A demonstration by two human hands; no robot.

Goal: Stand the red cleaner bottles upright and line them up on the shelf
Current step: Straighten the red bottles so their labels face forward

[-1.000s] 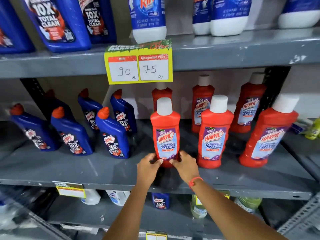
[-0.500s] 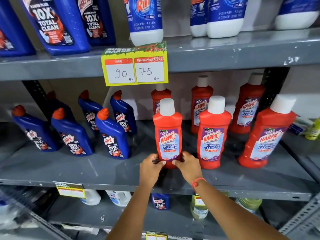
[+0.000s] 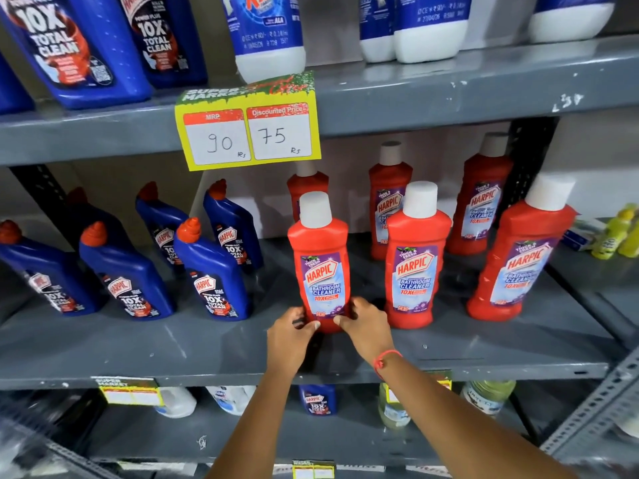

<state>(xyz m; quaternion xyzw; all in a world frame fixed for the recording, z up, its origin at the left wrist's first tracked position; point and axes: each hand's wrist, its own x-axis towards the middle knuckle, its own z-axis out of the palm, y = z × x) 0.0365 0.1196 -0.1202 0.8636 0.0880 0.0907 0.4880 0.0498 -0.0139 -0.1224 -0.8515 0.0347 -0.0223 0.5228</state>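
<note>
The grey metal shelf (image 3: 207, 344) is seen to carry six red Harpic bottles, all upright. Compared with one second ago, the front-left red bottle (image 3: 323, 271) has been shifted slightly toward the back and right; its base is now clasped low down from both sides. The left hand (image 3: 288, 335) is curled on the bottle's left lower edge, and the right hand (image 3: 366, 326) on its right lower edge, thumbs meeting across the front just under the label. Both sets of fingers are judged to be grasping, not released.

Just right of the right-hand fingers, the front-middle red bottle (image 3: 416, 264) stands close to the held one; further right, well apart, stands the front-right red bottle (image 3: 518, 264). The front row is therefore judged unevenly spaced, and the alignment step is taken as in progress. Behind the fingers, three more red bottles (image 3: 389, 209) form a back row, one mostly hidden.

Left of the left-hand fingers, blue Harpic bottles (image 3: 211, 278) with red nozzles are noted, untouched.

Legible writing: on red labels, "THICK & FRESH", "HARPIC", "BATHROOM CLEANER", "10X". On blue labels, "HARPIC", "10X TOTAL CLEAN". Above the fingers, a yellow price tag (image 3: 247, 122) reads "SUPER MARKET", "MRP 90 Rs", "Discounted Price 75 Rs".

A red thread band (image 3: 383, 361) is noted on the right wrist.
</note>
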